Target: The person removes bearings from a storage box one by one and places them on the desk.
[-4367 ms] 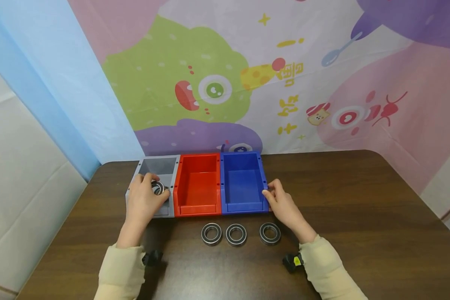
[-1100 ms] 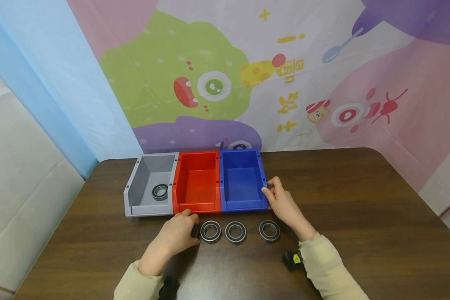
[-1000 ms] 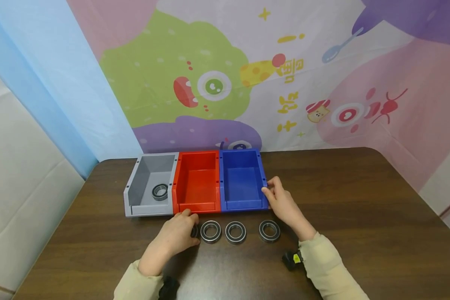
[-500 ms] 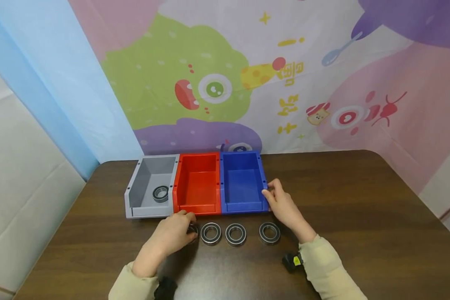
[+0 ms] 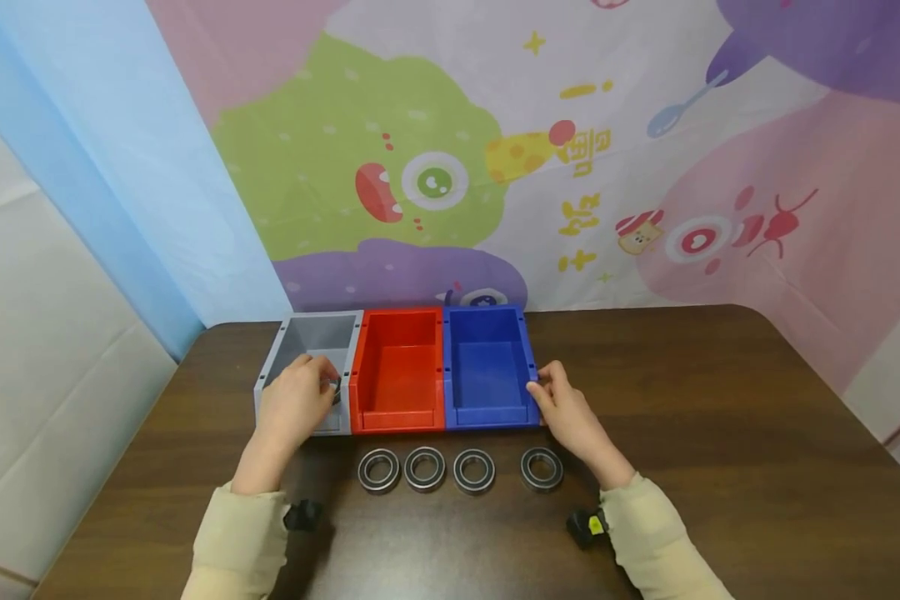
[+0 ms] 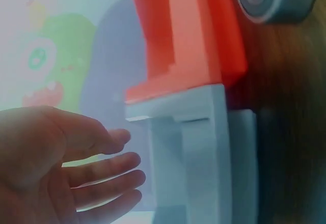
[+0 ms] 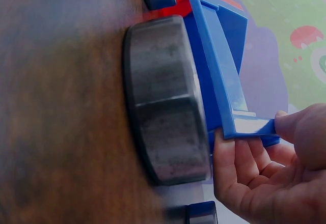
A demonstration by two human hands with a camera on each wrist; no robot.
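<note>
My left hand point(image 5: 300, 400) reaches into the grey bin point(image 5: 315, 332), covering most of a steel bearing point(image 5: 336, 392) inside it. In the left wrist view the left hand point(image 6: 76, 168) has relaxed, straight fingers with nothing in them, next to the grey bin's wall point(image 6: 204, 147). My right hand point(image 5: 551, 398) pinches the near right corner of the blue bin point(image 5: 486, 327); the right wrist view shows the thumb over the rim of the blue bin point(image 7: 219, 66) and the right hand's point(image 7: 265, 168) fingers under it. Several bearings point(image 5: 425, 468) lie in a row in front of the bins.
A red bin point(image 5: 401, 333) stands between the grey and blue ones, all three touching at the back of the dark wooden table point(image 5: 720, 433). One bearing point(image 7: 163, 96) lies close to my right wrist. A cartoon backdrop rises behind the bins.
My left hand has left the bearing it was touching at the left end of the row and moved up and left into the grey bin. The right hand has stayed on the blue bin.
</note>
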